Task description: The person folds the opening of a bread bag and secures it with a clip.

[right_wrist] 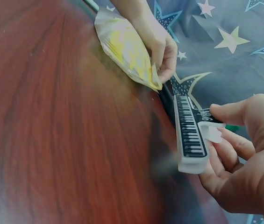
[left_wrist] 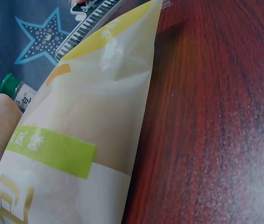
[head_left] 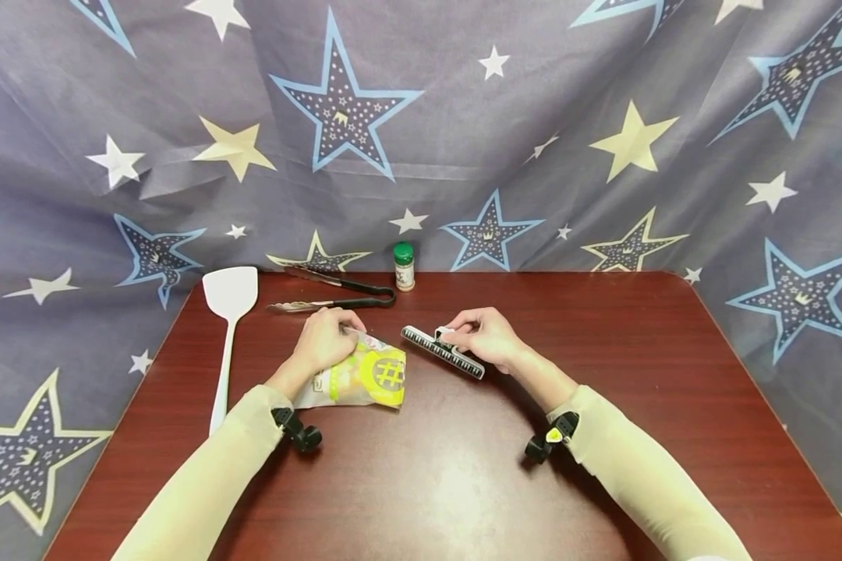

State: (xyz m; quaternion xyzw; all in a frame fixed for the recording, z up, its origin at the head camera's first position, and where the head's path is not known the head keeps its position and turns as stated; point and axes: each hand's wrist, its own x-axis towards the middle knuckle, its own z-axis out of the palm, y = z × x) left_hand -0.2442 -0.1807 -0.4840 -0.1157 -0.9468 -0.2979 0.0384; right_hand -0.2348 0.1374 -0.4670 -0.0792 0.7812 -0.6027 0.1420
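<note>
A yellow, green and white plastic food packet (head_left: 365, 378) sits left of the table's middle, with my left hand (head_left: 325, 341) gripping its upper edge. In the left wrist view the packet (left_wrist: 82, 107) fills much of the picture and looks plump. My right hand (head_left: 489, 340) pinches the handle of a bag clip (head_left: 431, 348) printed with black and white piano keys. The right wrist view shows my thumb on the black upper side of the clip (right_wrist: 188, 130) and fingers at its white lower handle. A gap separates the clip from the packet.
Behind the left hand lie black-handled tongs (head_left: 365, 301), their tips pointing left. A green-capped seasoning bottle (head_left: 405, 269) stands at the back edge. The white spatula (head_left: 230, 312) lies along the left side. A star-patterned cloth (head_left: 533, 140) hangs behind the brown table (head_left: 603, 335).
</note>
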